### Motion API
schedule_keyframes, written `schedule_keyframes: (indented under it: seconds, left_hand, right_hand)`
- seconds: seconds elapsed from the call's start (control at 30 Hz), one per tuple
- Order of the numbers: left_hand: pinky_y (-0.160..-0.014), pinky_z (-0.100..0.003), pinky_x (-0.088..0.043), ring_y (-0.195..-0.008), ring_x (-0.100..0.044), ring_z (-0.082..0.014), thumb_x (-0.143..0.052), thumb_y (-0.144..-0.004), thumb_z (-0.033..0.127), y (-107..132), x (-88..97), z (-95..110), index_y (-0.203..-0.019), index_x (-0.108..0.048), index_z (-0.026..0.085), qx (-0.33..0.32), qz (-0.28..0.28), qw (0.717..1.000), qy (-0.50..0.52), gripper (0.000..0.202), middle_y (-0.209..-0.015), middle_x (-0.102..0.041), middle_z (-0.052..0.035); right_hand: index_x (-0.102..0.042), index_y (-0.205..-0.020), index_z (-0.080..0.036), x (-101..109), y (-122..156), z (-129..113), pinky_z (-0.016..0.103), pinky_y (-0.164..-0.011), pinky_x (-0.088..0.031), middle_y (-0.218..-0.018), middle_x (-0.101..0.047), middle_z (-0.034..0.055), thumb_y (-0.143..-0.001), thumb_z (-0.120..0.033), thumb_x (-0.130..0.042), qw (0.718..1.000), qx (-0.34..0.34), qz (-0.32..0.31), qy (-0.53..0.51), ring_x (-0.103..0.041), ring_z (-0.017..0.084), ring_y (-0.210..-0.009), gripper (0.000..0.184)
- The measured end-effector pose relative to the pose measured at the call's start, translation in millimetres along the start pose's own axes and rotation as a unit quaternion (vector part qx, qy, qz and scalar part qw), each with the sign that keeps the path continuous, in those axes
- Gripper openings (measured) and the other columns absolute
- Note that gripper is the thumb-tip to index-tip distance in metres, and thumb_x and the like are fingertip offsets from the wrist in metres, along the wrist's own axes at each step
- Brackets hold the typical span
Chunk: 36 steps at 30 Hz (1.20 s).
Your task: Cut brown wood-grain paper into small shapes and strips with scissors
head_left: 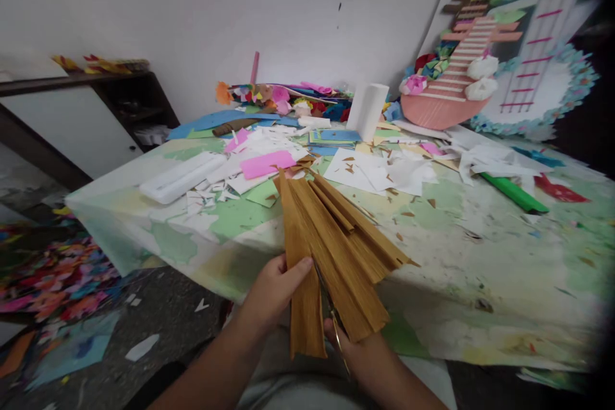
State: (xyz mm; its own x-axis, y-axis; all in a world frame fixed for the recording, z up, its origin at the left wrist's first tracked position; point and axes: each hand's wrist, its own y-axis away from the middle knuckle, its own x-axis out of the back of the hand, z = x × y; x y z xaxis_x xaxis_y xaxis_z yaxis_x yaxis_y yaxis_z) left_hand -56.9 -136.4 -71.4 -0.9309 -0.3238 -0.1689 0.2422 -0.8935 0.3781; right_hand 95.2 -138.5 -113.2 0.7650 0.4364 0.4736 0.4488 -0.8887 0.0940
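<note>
A large sheet of brown crepe paper point(336, 250) with lengthwise folds hangs over the near edge of the table. My left hand point(276, 288) pinches its left strip, thumb on top and fingers hidden underneath. In my right hand point(358, 352) is a pair of scissors point(339, 336), whose blades sit in a slit between the left strip and the wider part. The fingers of my right hand are partly covered by the paper. The far end of the crepe paper rests on the table near a pink piece of paper point(267, 164).
Paper scraps litter the table point(480, 269). A white paper roll point(372, 112) stands at the back, beside paper flowers point(281, 97). Lute-shaped paper decorations point(449, 93) lean at the right. A green roll point(514, 192) lies nearby; colourful flowers point(52, 275) fill the lower left.
</note>
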Motion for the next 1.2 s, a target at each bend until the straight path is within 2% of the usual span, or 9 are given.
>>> schedule_keyframes:
  seconds: [0.1,0.17,0.3,0.43,0.53,0.63,0.87,1.03,1.2]
  left_hand:
    - [-0.063,-0.027,-0.044,-0.064,-0.059,-0.0164,-0.065,-0.059,0.033,0,1.6,5,-0.08,-0.062,0.01,0.012,-0.041,0.999,0.02,0.031,-0.08,-0.066,-0.0076]
    - [-0.063,-0.026,-0.044,-0.065,-0.059,-0.0165,-0.066,-0.058,0.031,1,0.3,4,-0.078,-0.063,0.01,0.016,-0.045,0.998,0.049,0.029,-0.076,-0.067,-0.0074]
    - [-0.064,-0.026,-0.044,-0.066,-0.059,-0.0167,-0.067,-0.056,0.028,4,-2.5,-3,-0.075,-0.063,0.009,0.024,-0.023,0.995,0.093,0.027,-0.069,-0.067,-0.0072]
    - [-0.064,-0.027,-0.044,-0.065,-0.059,-0.0167,-0.068,-0.055,0.026,6,-1.4,-6,-0.074,-0.063,0.009,0.016,0.014,0.995,0.101,0.026,-0.072,-0.067,-0.0072]
    - [-0.062,-0.027,-0.045,-0.063,-0.059,-0.0166,-0.068,-0.054,0.025,6,-0.4,-5,-0.073,-0.063,0.009,0.023,0.039,0.993,0.108,0.025,-0.072,-0.067,-0.0072]
    - [-0.063,-0.027,-0.045,-0.064,-0.059,-0.0162,-0.067,-0.055,0.024,6,0.0,-6,-0.073,-0.063,0.01,0.02,0.035,0.993,0.115,0.023,-0.072,-0.067,-0.0068]
    - [-0.065,-0.028,-0.045,-0.069,-0.06,-0.0187,-0.065,-0.057,0.024,5,0.1,-8,-0.075,-0.062,0.009,0.028,0.024,0.992,0.122,0.023,-0.071,-0.067,-0.0076]
    - [-0.063,-0.028,-0.046,-0.068,-0.06,-0.0187,-0.065,-0.056,0.025,6,0.3,-9,-0.073,-0.062,0.01,0.032,0.031,0.992,0.116,0.023,-0.07,-0.066,-0.0073]
    - [-0.062,-0.029,-0.045,-0.065,-0.059,-0.0182,-0.063,-0.057,0.027,7,1.5,-11,-0.073,-0.062,0.01,0.012,0.036,0.998,0.054,0.024,-0.07,-0.066,-0.0068]
  right_hand:
    - [-0.059,-0.093,-0.022,-1,2,2,0.04,-0.095,-0.029,-0.097,-0.061,0.0087,-0.073,-0.039,-0.045,1.0,0.007,0.011,0.009,-0.046,0.022,-0.106,0.029]
    - [-0.06,-0.093,-0.022,-2,2,4,0.041,-0.094,-0.029,-0.098,-0.061,0.0091,-0.073,-0.038,-0.046,0.999,0.016,0.035,0.011,-0.046,0.022,-0.106,0.029]
    - [-0.06,-0.093,-0.021,-2,0,6,0.04,-0.092,-0.033,-0.1,-0.06,0.0093,-0.073,-0.037,-0.046,0.997,0.041,0.057,0.016,-0.05,0.021,-0.102,0.03]
    - [-0.061,-0.087,-0.022,1,-2,5,0.034,-0.083,-0.043,-0.088,-0.064,0.0075,-0.072,-0.031,-0.048,0.994,0.073,0.045,0.071,-0.057,0.02,-0.089,0.022]
    - [-0.06,-0.08,-0.022,1,-3,4,0.031,-0.074,-0.047,-0.08,-0.065,0.0059,-0.072,-0.029,-0.047,0.991,0.072,0.032,0.11,-0.06,0.018,-0.08,0.017]
    - [-0.059,-0.077,-0.022,0,-3,4,0.03,-0.07,-0.048,-0.077,-0.065,0.0054,-0.072,-0.028,-0.046,0.989,0.071,0.033,0.125,-0.061,0.018,-0.075,0.015]
    - [-0.06,-0.075,-0.022,-1,-3,5,0.033,-0.072,-0.047,-0.077,-0.066,0.0065,-0.071,-0.027,-0.047,0.991,0.073,0.031,0.106,-0.061,0.02,-0.076,0.015]
    - [-0.06,-0.083,-0.022,-1,-3,4,0.034,-0.079,-0.045,-0.081,-0.065,0.0073,-0.072,-0.032,-0.047,0.994,0.057,0.039,0.082,-0.06,0.019,-0.079,0.021]
    - [-0.06,-0.081,-0.022,5,0,3,0.032,-0.079,-0.045,-0.082,-0.064,0.0063,-0.075,-0.037,-0.043,0.994,0.077,0.008,0.077,-0.058,0.018,-0.082,0.024]
